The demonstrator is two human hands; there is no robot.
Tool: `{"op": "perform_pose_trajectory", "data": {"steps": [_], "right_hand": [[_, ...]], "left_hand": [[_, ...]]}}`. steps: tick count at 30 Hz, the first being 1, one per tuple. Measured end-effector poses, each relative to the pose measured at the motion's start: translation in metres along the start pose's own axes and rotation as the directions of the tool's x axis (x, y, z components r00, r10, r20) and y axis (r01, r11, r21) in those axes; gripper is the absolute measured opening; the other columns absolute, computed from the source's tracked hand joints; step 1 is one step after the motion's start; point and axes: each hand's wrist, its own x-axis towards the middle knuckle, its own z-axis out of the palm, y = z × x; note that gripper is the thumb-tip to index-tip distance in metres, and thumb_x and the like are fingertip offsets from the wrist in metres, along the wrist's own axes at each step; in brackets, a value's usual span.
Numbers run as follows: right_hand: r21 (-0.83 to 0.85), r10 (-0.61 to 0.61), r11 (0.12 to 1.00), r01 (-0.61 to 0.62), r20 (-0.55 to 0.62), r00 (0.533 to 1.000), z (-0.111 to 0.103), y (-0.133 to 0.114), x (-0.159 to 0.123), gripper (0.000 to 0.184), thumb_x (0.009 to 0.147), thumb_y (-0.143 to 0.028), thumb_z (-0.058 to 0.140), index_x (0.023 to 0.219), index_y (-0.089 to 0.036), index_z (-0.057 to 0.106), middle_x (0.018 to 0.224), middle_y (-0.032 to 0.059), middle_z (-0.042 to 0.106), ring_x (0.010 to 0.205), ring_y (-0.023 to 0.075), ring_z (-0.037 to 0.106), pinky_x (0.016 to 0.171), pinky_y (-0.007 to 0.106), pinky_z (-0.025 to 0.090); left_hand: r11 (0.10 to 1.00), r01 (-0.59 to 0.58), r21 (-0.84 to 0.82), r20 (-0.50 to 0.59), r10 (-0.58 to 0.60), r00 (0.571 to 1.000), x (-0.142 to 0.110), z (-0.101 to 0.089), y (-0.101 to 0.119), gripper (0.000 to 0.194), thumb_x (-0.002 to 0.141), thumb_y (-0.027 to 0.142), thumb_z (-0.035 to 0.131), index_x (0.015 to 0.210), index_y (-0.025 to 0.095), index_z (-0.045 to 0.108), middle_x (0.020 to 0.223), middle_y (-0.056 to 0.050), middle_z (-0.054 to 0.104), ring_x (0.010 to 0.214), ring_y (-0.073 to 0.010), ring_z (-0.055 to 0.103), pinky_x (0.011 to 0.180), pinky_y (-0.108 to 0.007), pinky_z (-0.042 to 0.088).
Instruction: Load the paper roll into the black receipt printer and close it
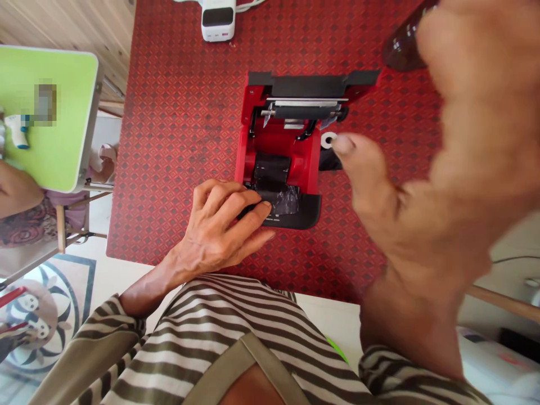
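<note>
A red and black label printer (pixel 314 169) stands on the table with its lid raised. Inside it are a dark roller (pixel 304 112), a black roll (pixel 272 167) and a crinkled clear film (pixel 287 199) over the black front edge. My left hand (pixel 225 225) grips that front edge at its left corner, fingers on top and thumb in front. My right hand (pixel 439 174), large and blurred, is raised close to the camera with thumb and fingers apart. I see nothing in it. By its thumb tip, a small white ring (pixel 328 139) sits against the printer's right side, partly hidden.
The table has a red patterned cover (pixel 177 140). A white power adapter (pixel 218 22) with cables lies at the back, a dark bottle (pixel 405 42) at the back right. On the left, a person's arm (pixel 17 188) rests by a green table (pixel 63 135).
</note>
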Motion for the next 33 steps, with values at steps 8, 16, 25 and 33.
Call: {"op": "perform_pose_trajectory", "data": {"steps": [8,16,25,33], "right_hand": [[-0.150,-0.311,0.946,0.287,-0.170,0.935,0.029,0.009,0.010,0.033,0.132,-0.034,0.067,0.153,-0.020,0.088,0.144,0.0127,0.097,0.133,0.0398,0.093,0.117,0.059,0.070],[-0.070,-0.324,0.945,0.319,-0.084,0.942,0.023,-0.004,-0.036,0.028,0.121,-0.017,0.081,0.147,-0.025,0.084,0.135,0.0072,0.100,0.119,0.0331,0.096,0.109,0.052,0.070],[-0.041,-0.369,0.929,0.368,-0.002,0.930,0.032,-0.001,-0.055,0.040,0.119,-0.012,0.079,0.158,-0.024,0.084,0.146,0.0130,0.099,0.128,0.0364,0.097,0.118,0.057,0.074],[-0.062,-0.374,0.925,0.374,0.019,0.927,0.032,-0.005,-0.055,0.041,0.118,-0.010,0.080,0.159,-0.020,0.082,0.146,0.0148,0.099,0.128,0.0361,0.097,0.117,0.058,0.076]], "left_hand": [[0.999,0.020,-0.028,0.015,-0.020,1.000,0.000,0.000,0.003,0.023,0.124,0.031,0.087,0.143,0.021,0.083,0.132,-0.010,0.097,0.125,-0.0318,0.085,0.116,-0.052,0.062],[0.999,0.036,-0.032,-0.010,-0.036,0.999,-0.004,0.002,0.005,0.024,0.122,0.027,0.088,0.145,0.023,0.083,0.135,-0.010,0.096,0.128,-0.0322,0.084,0.116,-0.052,0.062],[0.998,0.052,-0.020,-0.030,-0.052,0.998,-0.006,0.006,0.007,0.026,0.119,0.024,0.089,0.144,0.025,0.083,0.137,-0.008,0.096,0.129,-0.0322,0.084,0.121,-0.053,0.060],[0.997,0.064,-0.041,-0.041,-0.066,0.997,-0.012,0.008,0.002,0.036,0.116,0.028,0.095,0.150,0.031,0.082,0.142,-0.008,0.093,0.133,-0.0340,0.080,0.124,-0.057,0.057]]}}
